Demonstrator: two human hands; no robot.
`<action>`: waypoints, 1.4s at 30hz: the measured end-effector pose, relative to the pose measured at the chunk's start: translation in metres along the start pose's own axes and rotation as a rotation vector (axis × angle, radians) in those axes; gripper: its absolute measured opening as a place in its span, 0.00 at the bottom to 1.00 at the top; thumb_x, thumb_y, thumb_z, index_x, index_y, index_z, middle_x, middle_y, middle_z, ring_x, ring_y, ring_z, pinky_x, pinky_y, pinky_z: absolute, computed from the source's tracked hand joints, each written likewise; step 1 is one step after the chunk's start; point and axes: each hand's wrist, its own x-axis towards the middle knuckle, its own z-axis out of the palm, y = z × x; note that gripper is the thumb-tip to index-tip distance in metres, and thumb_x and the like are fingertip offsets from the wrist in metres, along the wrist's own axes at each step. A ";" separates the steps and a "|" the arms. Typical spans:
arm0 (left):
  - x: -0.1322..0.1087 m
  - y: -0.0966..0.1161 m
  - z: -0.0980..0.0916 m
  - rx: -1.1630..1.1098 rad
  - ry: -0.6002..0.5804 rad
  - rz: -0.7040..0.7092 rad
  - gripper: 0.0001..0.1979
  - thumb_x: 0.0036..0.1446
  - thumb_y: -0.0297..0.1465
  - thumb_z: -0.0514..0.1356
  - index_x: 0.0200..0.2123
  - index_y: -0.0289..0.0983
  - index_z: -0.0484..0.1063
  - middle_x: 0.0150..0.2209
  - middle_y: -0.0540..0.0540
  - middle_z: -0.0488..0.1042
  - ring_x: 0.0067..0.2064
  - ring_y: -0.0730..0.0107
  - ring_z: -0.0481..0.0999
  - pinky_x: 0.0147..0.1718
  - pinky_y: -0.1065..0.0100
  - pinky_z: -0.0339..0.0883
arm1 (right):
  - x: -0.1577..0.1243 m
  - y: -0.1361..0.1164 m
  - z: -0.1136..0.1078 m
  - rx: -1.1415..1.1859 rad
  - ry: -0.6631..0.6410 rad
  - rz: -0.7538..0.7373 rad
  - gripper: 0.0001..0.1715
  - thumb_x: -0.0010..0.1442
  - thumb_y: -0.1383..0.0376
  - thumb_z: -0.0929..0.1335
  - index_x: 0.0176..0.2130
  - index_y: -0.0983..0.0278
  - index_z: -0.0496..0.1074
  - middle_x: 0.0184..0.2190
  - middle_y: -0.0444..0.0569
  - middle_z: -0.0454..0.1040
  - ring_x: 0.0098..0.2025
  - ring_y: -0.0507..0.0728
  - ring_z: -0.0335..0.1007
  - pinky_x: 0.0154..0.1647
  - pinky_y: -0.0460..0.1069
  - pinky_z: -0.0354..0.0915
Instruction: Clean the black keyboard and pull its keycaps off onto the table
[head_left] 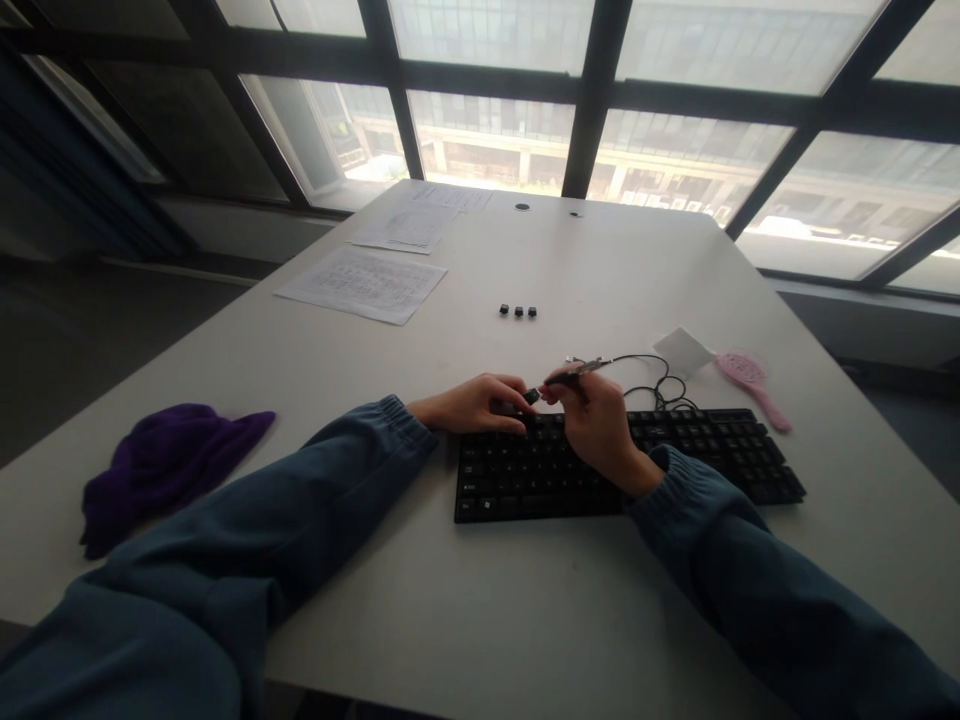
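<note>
A black keyboard lies on the white table in front of me. My left hand rests on the keyboard's far left corner, fingers curled and pinching a small black keycap. My right hand hovers over the keys, closed on a thin dark tool with a metal tip, held close to the keycap. Three loose black keycaps sit in a row on the table beyond the keyboard.
The keyboard's black cable coils behind it. A pink brush and a white card lie at the right. Printed sheets lie at the far left, a purple cloth at the near left. Windows stand beyond the table.
</note>
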 end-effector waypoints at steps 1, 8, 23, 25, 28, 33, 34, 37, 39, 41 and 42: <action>0.000 0.000 0.000 0.001 -0.003 -0.002 0.14 0.58 0.37 0.68 0.44 0.35 0.81 0.44 0.40 0.76 0.43 0.65 0.75 0.45 0.65 0.69 | 0.001 0.001 0.000 -0.003 -0.003 -0.003 0.07 0.64 0.69 0.66 0.35 0.63 0.74 0.30 0.47 0.77 0.32 0.55 0.74 0.37 0.51 0.70; -0.001 -0.004 -0.003 -0.071 0.106 -0.101 0.19 0.57 0.37 0.68 0.49 0.34 0.78 0.40 0.43 0.79 0.35 0.73 0.73 0.33 0.72 0.66 | -0.001 0.008 0.004 0.011 -0.052 0.005 0.07 0.63 0.70 0.66 0.35 0.63 0.75 0.32 0.47 0.78 0.35 0.56 0.75 0.40 0.52 0.71; 0.005 -0.002 0.000 -0.200 0.220 -0.178 0.16 0.53 0.36 0.70 0.41 0.32 0.79 0.36 0.43 0.81 0.35 0.72 0.76 0.35 0.71 0.69 | -0.002 0.006 0.005 -0.042 -0.043 -0.085 0.09 0.66 0.68 0.67 0.38 0.61 0.79 0.35 0.47 0.80 0.38 0.55 0.76 0.44 0.51 0.70; 0.006 0.000 0.002 -0.190 0.257 -0.187 0.15 0.52 0.36 0.70 0.40 0.32 0.79 0.35 0.44 0.80 0.35 0.71 0.76 0.35 0.70 0.69 | -0.002 0.005 0.005 -0.041 -0.044 -0.083 0.10 0.66 0.68 0.67 0.39 0.60 0.80 0.35 0.47 0.80 0.38 0.55 0.77 0.44 0.50 0.70; 0.008 0.000 0.005 -0.166 0.281 -0.196 0.15 0.52 0.37 0.70 0.39 0.32 0.78 0.35 0.45 0.80 0.35 0.71 0.76 0.35 0.70 0.70 | -0.002 0.005 0.006 -0.054 -0.041 -0.077 0.10 0.66 0.68 0.68 0.39 0.60 0.80 0.36 0.47 0.81 0.38 0.56 0.77 0.43 0.51 0.71; 0.010 -0.002 0.009 -0.028 0.325 -0.158 0.16 0.53 0.39 0.70 0.36 0.32 0.76 0.34 0.45 0.79 0.34 0.71 0.76 0.36 0.69 0.70 | -0.004 0.006 0.006 -0.064 -0.046 -0.076 0.10 0.66 0.67 0.68 0.41 0.59 0.81 0.37 0.48 0.81 0.39 0.56 0.77 0.44 0.51 0.71; 0.010 -0.003 0.009 0.006 0.331 -0.152 0.16 0.53 0.40 0.70 0.35 0.32 0.75 0.33 0.45 0.78 0.34 0.71 0.75 0.35 0.70 0.70 | -0.004 0.007 0.006 -0.059 -0.057 -0.081 0.10 0.66 0.67 0.68 0.42 0.59 0.81 0.38 0.49 0.81 0.39 0.56 0.77 0.44 0.51 0.71; 0.010 -0.002 0.009 0.105 0.330 -0.149 0.17 0.54 0.41 0.69 0.33 0.33 0.73 0.29 0.49 0.76 0.30 0.74 0.72 0.31 0.72 0.66 | -0.005 0.007 0.006 -0.036 -0.095 -0.106 0.11 0.66 0.68 0.68 0.44 0.59 0.80 0.39 0.49 0.81 0.40 0.56 0.77 0.44 0.51 0.71; 0.010 0.001 0.009 0.173 0.329 -0.153 0.17 0.54 0.42 0.68 0.31 0.34 0.72 0.28 0.50 0.75 0.29 0.74 0.71 0.29 0.73 0.64 | -0.005 0.007 0.005 -0.027 -0.102 -0.115 0.11 0.66 0.68 0.68 0.44 0.59 0.80 0.39 0.49 0.81 0.40 0.55 0.77 0.43 0.50 0.71; 0.010 0.004 0.009 0.230 0.328 -0.154 0.17 0.55 0.42 0.68 0.31 0.34 0.72 0.27 0.51 0.75 0.29 0.74 0.71 0.29 0.73 0.63 | -0.005 0.007 0.005 -0.029 -0.099 -0.115 0.11 0.66 0.68 0.68 0.44 0.59 0.81 0.39 0.49 0.81 0.39 0.55 0.77 0.42 0.50 0.71; 0.010 0.005 0.009 0.258 0.327 -0.153 0.17 0.55 0.42 0.68 0.31 0.34 0.72 0.26 0.51 0.75 0.28 0.75 0.71 0.29 0.74 0.63 | -0.005 0.007 0.005 -0.034 -0.099 -0.111 0.10 0.66 0.68 0.68 0.43 0.59 0.81 0.38 0.49 0.81 0.39 0.55 0.77 0.42 0.50 0.71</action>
